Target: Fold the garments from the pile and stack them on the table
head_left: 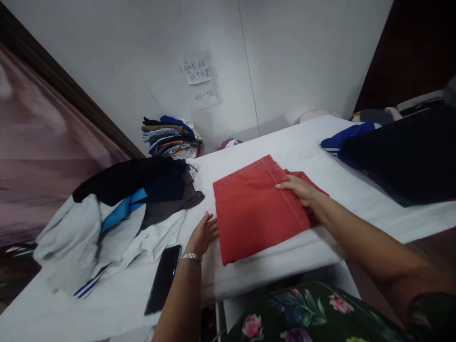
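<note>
A red garment [254,209], folded into a flat, squarish shape, lies on the white-covered table [299,147] in front of me. My right hand [299,190] grips its right side, thumb on top and the other fingers underneath. Part of the red cloth sticks out beyond that hand. Beside the left edge of the garment is my left hand [204,232], fingers apart and holding nothing; the fingertips are close to the cloth, and I cannot tell whether they touch it. A silver bracelet [191,256] is on my left wrist.
A black phone [163,280] lies left of my left forearm. Loose grey, white, blue and black clothes [81,237] are heaped at the left. A stack of folded clothes [173,137] stands at the back by the wall. Dark clothing [402,156] covers the right side.
</note>
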A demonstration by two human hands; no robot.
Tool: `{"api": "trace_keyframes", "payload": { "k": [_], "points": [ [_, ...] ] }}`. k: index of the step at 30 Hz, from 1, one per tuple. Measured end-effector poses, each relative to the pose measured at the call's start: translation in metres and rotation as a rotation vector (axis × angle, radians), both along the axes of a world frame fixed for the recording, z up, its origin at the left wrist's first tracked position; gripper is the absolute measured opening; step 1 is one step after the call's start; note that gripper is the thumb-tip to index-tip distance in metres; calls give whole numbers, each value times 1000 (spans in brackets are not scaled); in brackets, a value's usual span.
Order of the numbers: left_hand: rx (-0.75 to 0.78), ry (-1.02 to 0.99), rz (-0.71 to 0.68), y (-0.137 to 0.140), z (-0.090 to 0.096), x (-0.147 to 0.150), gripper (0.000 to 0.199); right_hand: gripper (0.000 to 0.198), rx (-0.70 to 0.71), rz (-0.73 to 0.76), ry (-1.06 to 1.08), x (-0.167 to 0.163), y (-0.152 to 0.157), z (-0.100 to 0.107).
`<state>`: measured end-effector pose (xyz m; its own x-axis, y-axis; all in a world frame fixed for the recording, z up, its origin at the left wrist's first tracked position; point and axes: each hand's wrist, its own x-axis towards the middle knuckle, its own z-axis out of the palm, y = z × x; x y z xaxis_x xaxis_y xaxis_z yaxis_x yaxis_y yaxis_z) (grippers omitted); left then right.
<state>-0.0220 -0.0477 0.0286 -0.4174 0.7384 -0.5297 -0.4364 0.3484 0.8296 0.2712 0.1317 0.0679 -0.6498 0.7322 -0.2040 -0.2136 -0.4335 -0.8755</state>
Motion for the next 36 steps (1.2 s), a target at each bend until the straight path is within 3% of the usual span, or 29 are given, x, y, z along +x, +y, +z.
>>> {"api": "trace_keyframes", "payload": {
  "k": [5, 10, 14, 18, 23, 26, 29, 32, 34, 36],
  "points": [
    [-14, 210, 24, 6, -1, 11, 41, 43, -30, -110, -205, 61, 41, -23],
    [111, 709, 0, 29, 11, 49, 52, 39, -78, -168, -356, 78, 51, -44],
    [232, 1214, -296, 50, 21, 86, 66, 39, -18, -154, -379, 77, 50, -40],
    [48, 1573, -647, 63, 3, 104, 72, 44, -32, -150, -376, 80, 49, -40],
    [-40, 1711, -720, 64, -22, 104, 76, 53, -35, -151, -444, 84, 54, -48],
    [-65, 1662, -762, 64, -16, 102, 76, 64, 207, -170, -614, 85, 59, -51],
    [-108, 1569, -739, 73, 0, 102, 74, 74, 713, -309, -927, 77, 55, -48],
    [-70, 1588, -633, 94, 14, 103, 69, 72, 1173, -250, -966, 49, 42, -41],
    [-28, 1639, -592, 113, 16, 101, 68, 67, 1325, -138, -913, 24, 37, -38],
    [-55, 1650, -585, 130, 10, 97, 71, 65, 1380, -58, -918, 1, 41, -40]
  ]
}}
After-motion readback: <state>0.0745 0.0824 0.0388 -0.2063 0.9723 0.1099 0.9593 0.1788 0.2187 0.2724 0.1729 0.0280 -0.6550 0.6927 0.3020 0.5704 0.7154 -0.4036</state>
